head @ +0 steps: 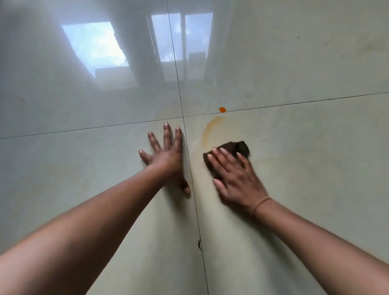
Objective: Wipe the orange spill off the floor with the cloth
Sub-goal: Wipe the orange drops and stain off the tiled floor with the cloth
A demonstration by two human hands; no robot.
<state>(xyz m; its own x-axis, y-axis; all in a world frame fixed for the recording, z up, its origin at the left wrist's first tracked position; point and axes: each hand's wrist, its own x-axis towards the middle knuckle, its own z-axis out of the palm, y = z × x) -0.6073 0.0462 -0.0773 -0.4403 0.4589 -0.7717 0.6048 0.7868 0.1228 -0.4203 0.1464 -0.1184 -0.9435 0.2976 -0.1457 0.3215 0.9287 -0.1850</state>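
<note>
From the head camera, you are looking down at a glossy pale tiled floor point(304, 168), crossed by dark grout lines, with window light mirrored in the far tiles.

Your left hand point(164, 155) lies flat on the floor just left of the long grout line, its fingers point(167, 133) spread wide and holding nothing; it looks like a brace for your weight.

Your right hand point(235, 176) presses flat on the cloth point(234, 148), a dark brown, crumpled wad. Those fingers lie nearly straight over it, pinning it to the tile rather than curling round it; the cloth's far end sticks out beyond the fingertips and a bit shows at the thumb side.

The spill is partly dealt with, by the look of it. What remains in plain sight is a small, solid orange drop point(222, 109) sitting right on the cross grout line, well beyond the cloth, and a thin curved orange smear point(210, 128) between that drop and the cloth, faint and streaky. A very pale yellowish haze seems to spread over the tile to the right of your hand, though the sheen makes that hard to be sure of.

So I judge the job somewhere past the middle: you have the smear, the drop and perhaps that film left to clear.
</note>
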